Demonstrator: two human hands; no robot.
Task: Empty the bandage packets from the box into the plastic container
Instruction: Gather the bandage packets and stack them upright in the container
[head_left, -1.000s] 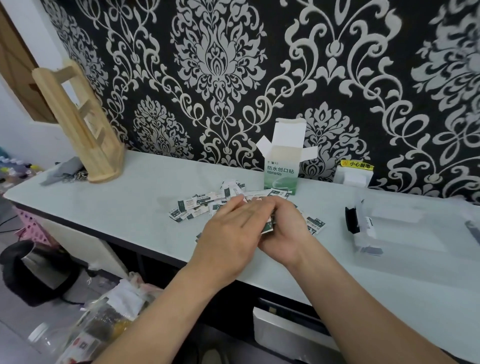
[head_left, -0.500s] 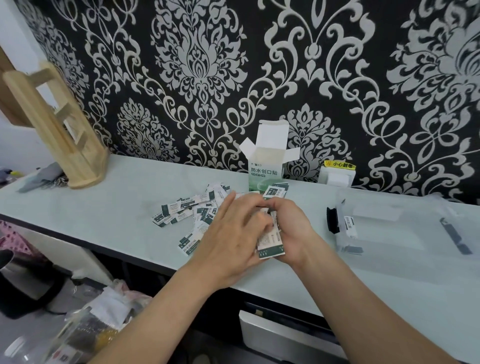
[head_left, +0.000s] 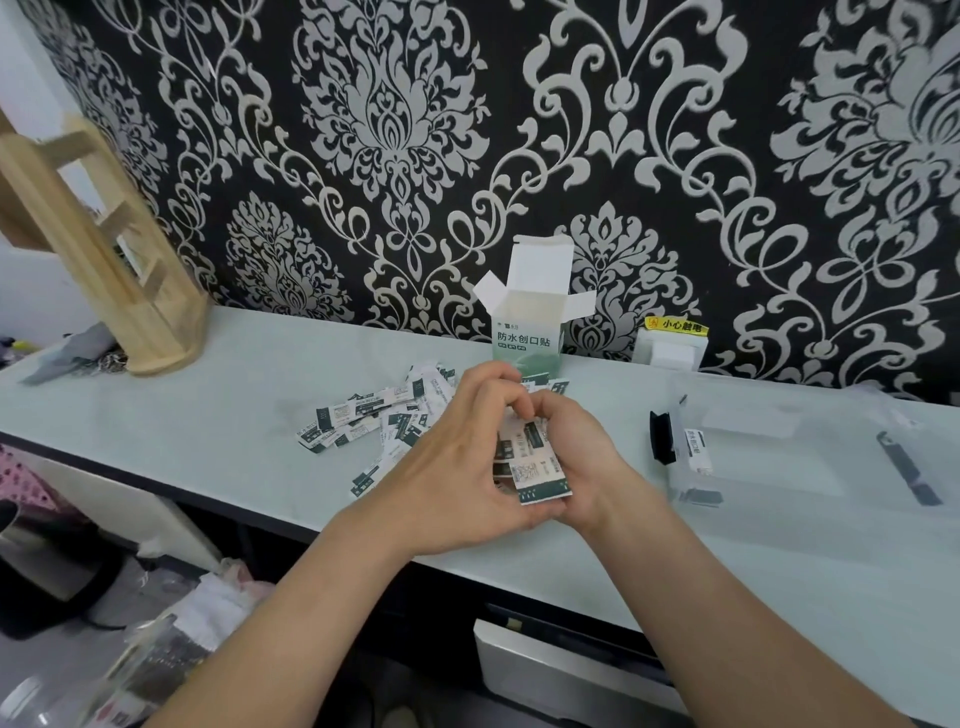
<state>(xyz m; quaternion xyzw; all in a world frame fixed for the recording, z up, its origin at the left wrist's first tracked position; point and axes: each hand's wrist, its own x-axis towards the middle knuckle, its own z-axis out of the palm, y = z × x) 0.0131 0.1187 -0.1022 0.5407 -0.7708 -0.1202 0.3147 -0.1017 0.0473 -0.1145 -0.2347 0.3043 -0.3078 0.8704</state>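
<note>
**Head view.** I look down on a pale countertop (head_left: 197, 395) that runs along a wall of black-and-silver damask wallpaper (head_left: 363, 130).

- **Hands and grip.** At centre, the left hand (head_left: 457, 467) and the right hand (head_left: 584, 452) meet over the front part of the counter. Between them I see a stack of bandage packets (head_left: 537, 470), white with dark green ends. Both hands grasp it. The left hand's fingers arch over the top of the stack and its thumb lies along the lower edge. The right hand cups the stack from the right with curled fingers. I cannot tell whether the stack rests on the counter or is lifted clear of it.
- **Other task items.** Loose packets (head_left: 358, 415) lie scattered flat on the counter to the left of the hands and partly behind them, some overlapping. The box (head_left: 527, 338) stands upright behind the hands, near the wall, with its top flaps open. The plastic container (head_left: 779, 467) is transparent and lies on the counter to the right of the hands, apart from them. A black latch (head_left: 661, 436) and a printed label (head_left: 697, 451) mark its left end.
- **Surroundings.** A wooden rack (head_left: 104, 260) stands at the left end of the counter by the wall. A white wall fitting with a yellow sticker (head_left: 672, 343) sits just right of the box. Below the counter edge, at lower left, I see a crumpled plastic bag (head_left: 171, 639).
</note>
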